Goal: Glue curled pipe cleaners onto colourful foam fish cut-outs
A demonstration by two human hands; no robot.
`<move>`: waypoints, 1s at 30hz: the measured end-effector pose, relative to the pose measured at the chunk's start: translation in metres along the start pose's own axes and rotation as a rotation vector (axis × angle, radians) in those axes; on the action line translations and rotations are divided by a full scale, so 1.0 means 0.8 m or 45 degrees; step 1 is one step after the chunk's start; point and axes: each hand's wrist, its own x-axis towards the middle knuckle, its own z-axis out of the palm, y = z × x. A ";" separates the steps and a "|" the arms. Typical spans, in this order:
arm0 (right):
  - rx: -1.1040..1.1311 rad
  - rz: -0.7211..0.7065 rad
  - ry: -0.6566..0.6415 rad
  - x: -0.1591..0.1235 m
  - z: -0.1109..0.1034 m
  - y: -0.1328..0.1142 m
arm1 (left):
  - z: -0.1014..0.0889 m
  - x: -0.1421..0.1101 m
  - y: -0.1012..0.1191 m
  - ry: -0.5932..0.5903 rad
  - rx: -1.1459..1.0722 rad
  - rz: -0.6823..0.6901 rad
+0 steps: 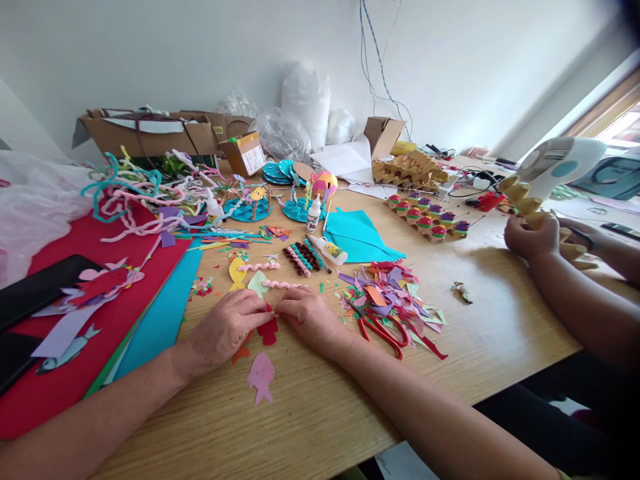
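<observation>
My left hand rests low over the table, its fingers pressed together on the upper edge of a red paper fish. Beside it, my right hand is closed in a pinch at the fish's other side; whatever lies between those fingertips is too small to tell. An orange paper fish is partly under my left hand, and a pink paper fish lies nearer. Beyond my hands are a yellow fish and a pale green fish, with twisted pink pipe cleaners beside them.
Red-handled scissors lie against paper scraps on the right. Glue bottles and a turquoise sheet are farther back. Coloured sheets cover the left side. A co-worker's hands hold an egg-carton piece at right.
</observation>
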 end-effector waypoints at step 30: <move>-0.069 -0.063 0.018 -0.004 0.002 0.001 | 0.002 0.000 -0.004 -0.046 -0.014 -0.023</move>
